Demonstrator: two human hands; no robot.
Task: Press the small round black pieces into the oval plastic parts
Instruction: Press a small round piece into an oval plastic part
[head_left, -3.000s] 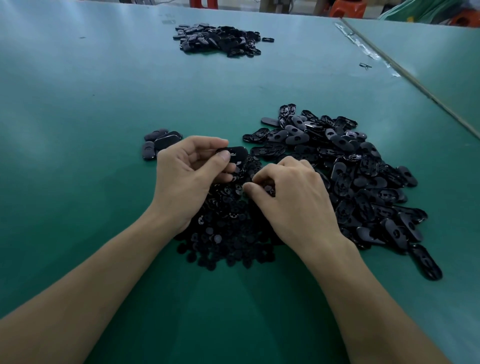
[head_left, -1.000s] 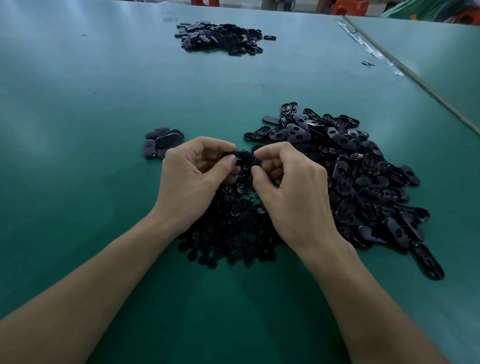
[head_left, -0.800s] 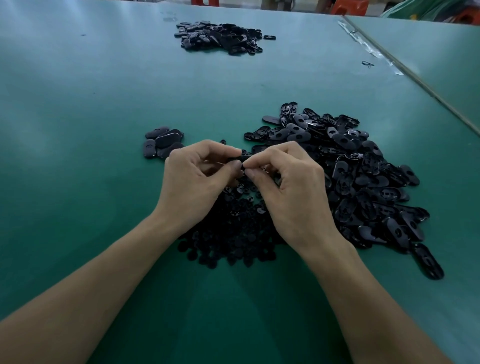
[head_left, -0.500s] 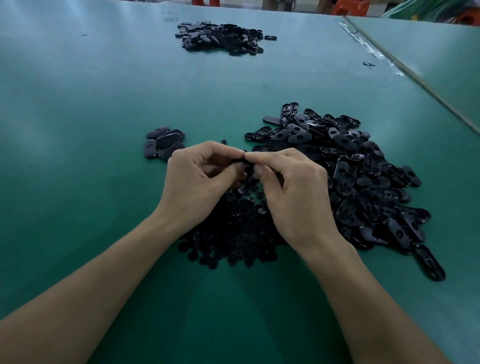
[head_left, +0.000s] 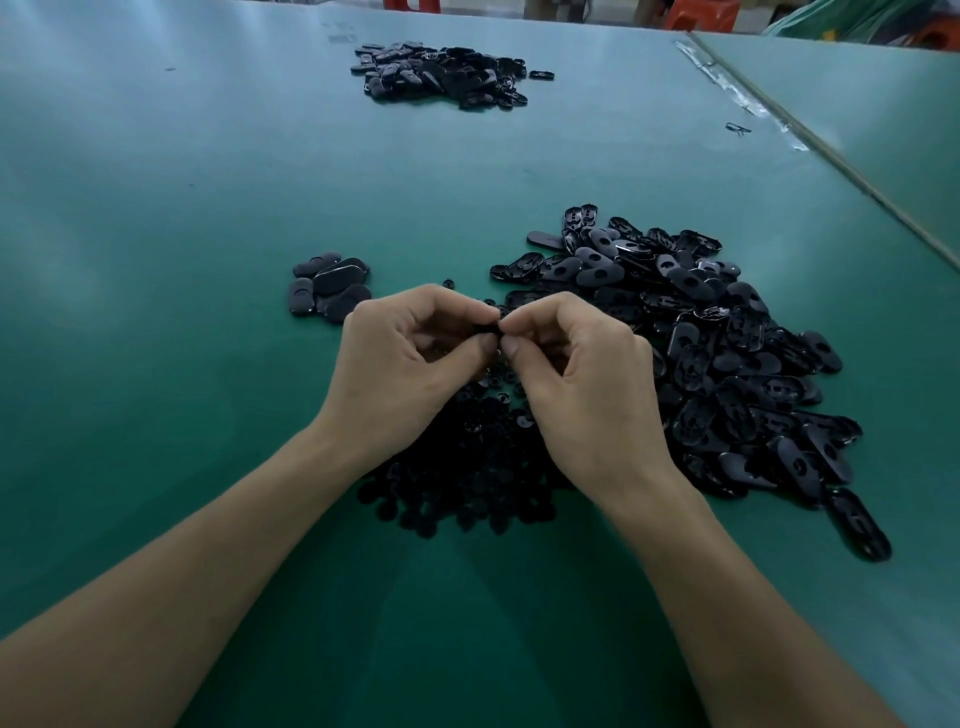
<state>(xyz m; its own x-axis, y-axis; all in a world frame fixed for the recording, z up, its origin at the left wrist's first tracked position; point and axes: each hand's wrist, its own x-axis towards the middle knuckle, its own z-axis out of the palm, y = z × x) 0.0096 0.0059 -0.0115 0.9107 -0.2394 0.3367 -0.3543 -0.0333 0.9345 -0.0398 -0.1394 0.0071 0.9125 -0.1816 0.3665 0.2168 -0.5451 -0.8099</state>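
One left hand (head_left: 400, 364) and one right hand (head_left: 592, 389), with one held black part (head_left: 491, 327) between their fingertips. Four groupings on one green table (head_left: 156, 364): one large oval-part heap (head_left: 727, 353), one round-piece heap (head_left: 467, 478), one small oval cluster (head_left: 330, 286), one far heap (head_left: 441, 75); contents too numerous to count.

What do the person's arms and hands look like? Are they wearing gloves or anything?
No gloves. The left hand and right hand are bare, with no rings showing. The left forearm and right forearm are bare too: no sleeves, watch or bracelet in view. The thumbnails look short and plain.
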